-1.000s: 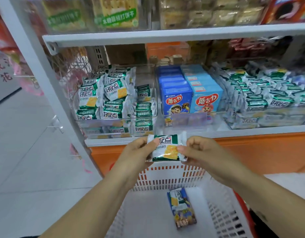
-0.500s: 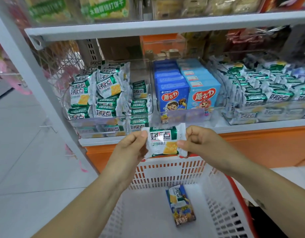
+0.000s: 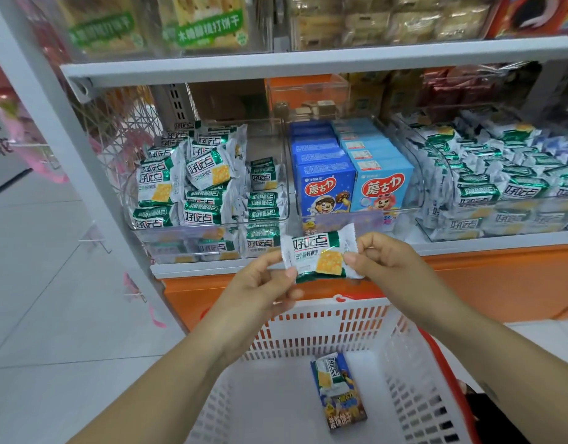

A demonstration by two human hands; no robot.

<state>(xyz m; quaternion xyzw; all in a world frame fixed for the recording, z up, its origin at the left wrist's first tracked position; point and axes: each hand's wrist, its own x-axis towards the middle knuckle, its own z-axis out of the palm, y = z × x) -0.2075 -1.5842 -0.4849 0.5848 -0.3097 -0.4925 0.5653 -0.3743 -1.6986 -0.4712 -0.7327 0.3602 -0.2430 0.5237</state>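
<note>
I hold a small green and white cracker packet (image 3: 319, 255) flat in front of the shelf, face towards me. My left hand (image 3: 263, 283) pinches its left edge and my right hand (image 3: 385, 261) pinches its right edge. Below the packet stands a white plastic basket (image 3: 324, 328) with a red handle. In the basket lies a blue snack box (image 3: 340, 395) with another green and white packet (image 3: 329, 373) resting on top of it.
A clear bin (image 3: 167, 233) on the shelf at left holds several matching packets. Blue snack boxes (image 3: 325, 190) fill the middle bin, more packets (image 3: 500, 187) the right one. An orange base panel (image 3: 500, 277) runs under the shelf. Grey floor tiles (image 3: 52, 315) lie at left.
The packet has tilted up from leaning away to facing me, and both hands have kept their pinch on its edges. The view has shifted slightly.
</note>
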